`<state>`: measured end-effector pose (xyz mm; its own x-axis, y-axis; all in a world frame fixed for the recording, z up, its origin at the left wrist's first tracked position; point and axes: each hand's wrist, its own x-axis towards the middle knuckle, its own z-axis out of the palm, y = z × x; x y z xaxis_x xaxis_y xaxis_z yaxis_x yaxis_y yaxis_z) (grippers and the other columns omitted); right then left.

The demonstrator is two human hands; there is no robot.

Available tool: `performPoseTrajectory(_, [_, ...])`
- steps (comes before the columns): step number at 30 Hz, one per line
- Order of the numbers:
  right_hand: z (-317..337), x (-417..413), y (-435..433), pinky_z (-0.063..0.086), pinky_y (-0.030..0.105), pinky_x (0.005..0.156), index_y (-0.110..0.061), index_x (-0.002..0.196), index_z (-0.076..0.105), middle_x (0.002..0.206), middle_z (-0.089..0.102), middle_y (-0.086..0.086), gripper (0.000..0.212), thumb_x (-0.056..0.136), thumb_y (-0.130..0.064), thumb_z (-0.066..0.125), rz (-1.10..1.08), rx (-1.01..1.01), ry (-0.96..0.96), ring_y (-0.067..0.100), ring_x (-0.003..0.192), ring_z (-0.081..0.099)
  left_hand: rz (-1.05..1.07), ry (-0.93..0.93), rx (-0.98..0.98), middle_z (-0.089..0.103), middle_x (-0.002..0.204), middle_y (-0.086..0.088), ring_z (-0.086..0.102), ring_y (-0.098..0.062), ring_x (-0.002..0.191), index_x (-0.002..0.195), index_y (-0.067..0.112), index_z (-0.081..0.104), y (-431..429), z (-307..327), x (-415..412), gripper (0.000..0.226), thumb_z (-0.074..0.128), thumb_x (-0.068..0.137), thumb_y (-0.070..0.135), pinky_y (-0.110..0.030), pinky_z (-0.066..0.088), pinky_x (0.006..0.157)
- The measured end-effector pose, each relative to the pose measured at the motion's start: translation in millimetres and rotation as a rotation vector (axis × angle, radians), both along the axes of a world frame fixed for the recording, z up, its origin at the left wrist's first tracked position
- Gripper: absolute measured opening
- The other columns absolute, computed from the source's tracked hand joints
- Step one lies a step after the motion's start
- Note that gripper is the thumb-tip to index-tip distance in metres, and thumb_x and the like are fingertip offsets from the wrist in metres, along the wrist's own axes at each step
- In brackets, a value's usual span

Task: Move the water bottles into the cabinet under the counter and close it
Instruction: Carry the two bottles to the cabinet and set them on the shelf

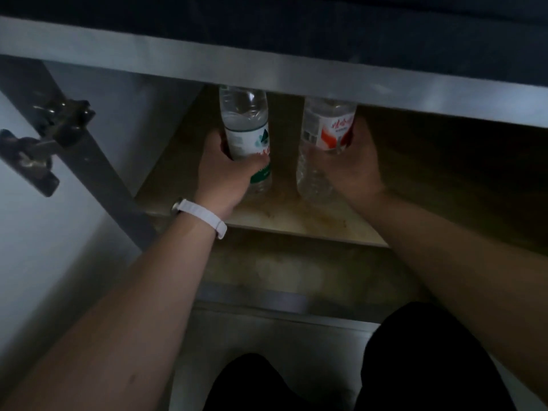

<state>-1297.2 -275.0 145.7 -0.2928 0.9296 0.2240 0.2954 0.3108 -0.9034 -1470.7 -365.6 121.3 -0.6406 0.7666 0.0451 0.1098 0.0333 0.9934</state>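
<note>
Nearest the camera are dark-clad knees [284, 384], then both bare forearms reaching forward into the open cabinet. The left wrist has a white band [201, 216]. The left hand [225, 176] is wrapped around the green-labelled bottle [247, 134], and the right hand [353, 170] is curled around the red-labelled bottle [326, 134]. Both bottles are upright on the wooden shelf [296, 218], side by side, apart. Pretty dim in there, so their caps are hidden behind the counter edge [267, 63]. Door hinge [44, 134] sits far left.
</note>
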Motion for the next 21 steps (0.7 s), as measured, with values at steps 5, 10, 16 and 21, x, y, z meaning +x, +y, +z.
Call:
performPoseTrajectory(5, [-7.7, -23.2, 23.1, 0.041, -0.003, 0.072, -0.019, 0.132, 0.043, 0.112, 0.05, -0.02, 0.07, 0.075, -0.018, 0.083, -0.046, 0.055, 0.062, -0.008, 0.102, 0.049, -0.002, 0.017, 0.018, 0.062, 0.129, 0.008, 0.061, -0.009, 0.116, 0.131, 0.026, 0.049, 15.6, -6.1, -13.8, 0.067, 0.086, 0.075, 0.017, -0.023, 0.053, 0.087])
performPoseTrajectory(10, [-20.3, -36.6, 42.7, 0.046, 0.008, 0.082, -0.014, 0.136, 0.042, 0.122, 0.055, -0.01, 0.076, 0.074, -0.02, 0.085, -0.071, 0.066, 0.068, 0.003, 0.112, 0.054, 0.021, 0.041, 0.033, 0.062, 0.13, 0.008, 0.061, -0.009, 0.119, 0.131, 0.025, 0.049, 25.1, -14.4, -26.8, 0.068, 0.086, 0.075, 0.015, -0.031, 0.053, 0.097])
performPoseTrajectory(16, [-28.0, -45.2, 52.0, 0.044, 0.001, 0.077, -0.012, 0.133, 0.043, 0.114, 0.053, -0.013, 0.072, 0.074, -0.017, 0.084, -0.087, 0.083, 0.072, -0.006, 0.097, 0.053, 0.023, 0.057, 0.015, 0.061, 0.131, 0.007, 0.06, -0.01, 0.119, 0.134, 0.024, 0.048, 32.3, -20.1, -32.4, 0.07, 0.086, 0.075, 0.016, -0.031, 0.052, 0.098])
performPoseTrajectory(21, [-31.6, -46.8, 52.7, 0.046, 0.015, 0.089, -0.013, 0.135, 0.04, 0.126, 0.055, -0.004, 0.077, 0.073, -0.02, 0.085, -0.086, 0.068, 0.087, 0.003, 0.112, 0.053, 0.026, 0.094, 0.013, 0.06, 0.133, 0.008, 0.059, -0.009, 0.119, 0.135, 0.026, 0.048, 34.1, -25.3, -30.1, 0.069, 0.085, 0.077, 0.021, -0.025, 0.052, 0.093])
